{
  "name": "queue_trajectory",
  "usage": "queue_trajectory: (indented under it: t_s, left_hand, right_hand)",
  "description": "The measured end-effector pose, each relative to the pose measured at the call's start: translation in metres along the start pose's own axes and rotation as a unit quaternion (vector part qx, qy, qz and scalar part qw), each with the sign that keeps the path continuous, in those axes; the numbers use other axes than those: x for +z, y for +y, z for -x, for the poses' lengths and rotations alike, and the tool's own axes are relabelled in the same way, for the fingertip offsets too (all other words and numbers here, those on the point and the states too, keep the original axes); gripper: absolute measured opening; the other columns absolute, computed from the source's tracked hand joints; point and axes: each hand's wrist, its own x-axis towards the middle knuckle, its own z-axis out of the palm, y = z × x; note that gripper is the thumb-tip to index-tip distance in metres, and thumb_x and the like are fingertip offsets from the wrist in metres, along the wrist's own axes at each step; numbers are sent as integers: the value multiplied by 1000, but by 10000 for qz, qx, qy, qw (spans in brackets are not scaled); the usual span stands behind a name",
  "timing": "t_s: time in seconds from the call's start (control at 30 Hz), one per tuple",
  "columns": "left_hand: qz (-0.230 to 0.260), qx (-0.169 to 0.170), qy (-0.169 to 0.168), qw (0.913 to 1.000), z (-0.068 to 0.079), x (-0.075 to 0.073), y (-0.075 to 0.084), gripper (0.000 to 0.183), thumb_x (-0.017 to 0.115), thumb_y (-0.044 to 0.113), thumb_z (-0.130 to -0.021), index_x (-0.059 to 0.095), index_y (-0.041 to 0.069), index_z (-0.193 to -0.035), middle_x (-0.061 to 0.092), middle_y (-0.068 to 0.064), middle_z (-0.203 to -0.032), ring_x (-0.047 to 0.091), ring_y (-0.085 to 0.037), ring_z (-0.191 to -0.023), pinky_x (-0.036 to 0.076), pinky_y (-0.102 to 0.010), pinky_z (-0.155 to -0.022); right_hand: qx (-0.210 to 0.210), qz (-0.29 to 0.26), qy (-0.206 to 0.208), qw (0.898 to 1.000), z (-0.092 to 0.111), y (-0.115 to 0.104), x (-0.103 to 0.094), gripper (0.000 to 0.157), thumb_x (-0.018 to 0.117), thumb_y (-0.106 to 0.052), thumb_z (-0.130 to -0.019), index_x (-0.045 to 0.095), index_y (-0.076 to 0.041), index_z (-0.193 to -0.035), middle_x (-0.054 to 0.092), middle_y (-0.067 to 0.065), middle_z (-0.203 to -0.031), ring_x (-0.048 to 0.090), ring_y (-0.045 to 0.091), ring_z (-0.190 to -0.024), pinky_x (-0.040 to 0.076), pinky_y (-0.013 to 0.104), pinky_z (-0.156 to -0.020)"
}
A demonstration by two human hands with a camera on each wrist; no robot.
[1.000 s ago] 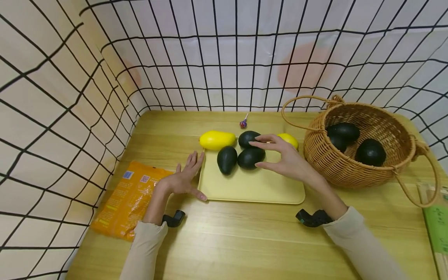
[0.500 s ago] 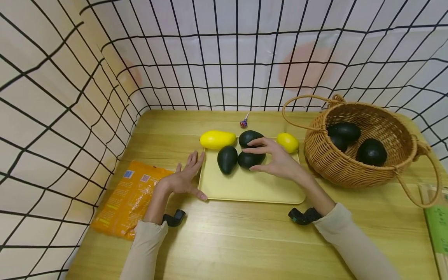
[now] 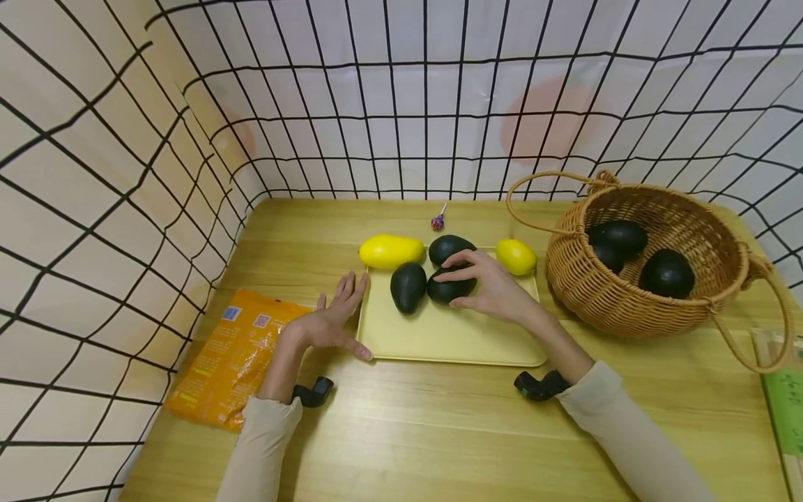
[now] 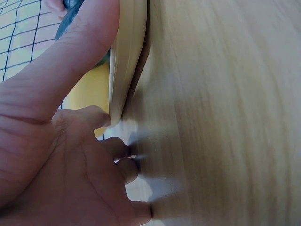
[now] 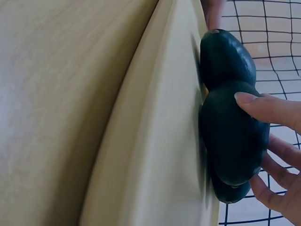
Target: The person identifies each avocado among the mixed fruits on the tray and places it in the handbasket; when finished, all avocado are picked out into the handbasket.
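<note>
A black wire grid (image 3: 426,64) over pale sheeting fills the top and left of the head view. Below it spreads a wood-grain worktop (image 3: 426,432). A round wicker basket (image 3: 617,300) with looped handles sits at the right of the frame, with dark avocados (image 3: 667,274) lying inside. Left of it, in the middle of the frame, is a shallow pale-yellow tray (image 3: 452,338). An orange packet (image 3: 238,362) lies at lower left, partly behind the left forearm, and a green package (image 3: 784,397) is cut off by the lower right edge.

The left hand (image 3: 329,324) is spread at the tray's left side, its thumb by the lower left corner. The right hand (image 3: 492,289), at centre, pinches the middle avocado (image 3: 442,291) between thumb and fingers; the right wrist view shows the thumb on its skin. That fruit is over the upper middle of the tray.

A yellow mango (image 3: 392,252) lies at the tray's upper left corner. Just left of the pinched fruit is the left avocado (image 3: 408,288), and just above is the rear avocado (image 3: 447,247). A lemon (image 3: 516,257) lies at the tray's upper right corner. Smallest is a lollipop (image 3: 438,221), at upper centre, beyond the tray.
</note>
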Motion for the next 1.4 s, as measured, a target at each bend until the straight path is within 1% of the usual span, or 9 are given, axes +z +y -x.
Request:
queue_trajectory:
  t_s: [0.23,0.47,0.5,0.57,0.73,0.83,1.03,1.27,1.4]
  left_hand:
    - [-37,27,2,10000,0,-1,2,141,91,40,-78,-17,11,-164,-33,-18,-167,-29,-35,-157,-17,-71,-122]
    - [-40,67,-4,10000,0,0,0,143,91,41,-76,-17,12,-164,-34,-19,-167,-30,-36,-157,-16,-71,-122]
    - [-34,73,-7,10000,1,0,1,143,91,41,-77,-17,11,-164,-34,-19,-167,-30,-36,-157,-16,-71,-122]
    - [-29,73,-11,10000,1,1,1,143,91,41,-76,-17,11,-164,-34,-19,-167,-30,-36,-157,-16,-72,-121]
    - [-50,62,-3,10000,0,2,1,142,91,41,-77,-17,11,-164,-33,-19,-167,-29,-36,-157,-16,-72,-121]
    - [-61,69,15,10000,0,2,3,142,91,40,-77,-17,10,-164,-33,-20,-167,-29,-37,-157,-15,-72,-121]
    - [-43,65,24,10000,0,1,2,142,91,40,-77,-17,10,-164,-33,-20,-167,-28,-37,-157,-15,-72,-122]
    - [13,-44,-10,10000,2,0,3,141,90,40,-78,-18,13,-164,-34,-18,-167,-31,-35,-157,-17,-70,-122]
    - [64,-3,-8,10000,2,0,2,141,90,40,-78,-18,12,-164,-34,-18,-167,-31,-35,-157,-18,-69,-122]
  right_hand:
    - [-116,352,67,9993,0,-2,3,47,92,-7,-75,79,-15,-119,65,15,-133,53,38,-128,40,62,-112]
    - [-85,443,50,9990,3,-5,7,50,93,-10,-74,79,-17,-121,65,13,-133,53,38,-129,26,65,-124]
    - [-82,450,59,9989,4,-5,7,50,93,-10,-74,79,-17,-121,65,13,-133,54,38,-129,26,65,-124]
    - [-104,502,69,9987,5,-4,7,50,93,-11,-75,79,-18,-122,66,13,-133,56,38,-128,33,63,-121]
    - [-177,746,170,9969,9,-4,5,48,93,-16,-75,79,-20,-122,67,11,-130,59,35,-122,51,55,-100]
    - [-80,782,108,9968,11,-5,2,48,92,-20,-77,79,-20,-122,67,11,-128,60,33,-120,52,54,-99]
    - [342,541,-125,9979,12,-7,-2,49,89,-27,-82,75,-21,-129,65,10,-132,60,35,-124,50,56,-104]
    - [146,523,29,9985,15,-9,1,47,89,-24,-82,76,-18,-127,67,12,-129,64,34,-118,54,52,-98]
    - [216,458,130,9986,20,-11,0,47,89,-24,-82,77,-20,-127,67,9,-129,62,31,-119,53,51,-98]
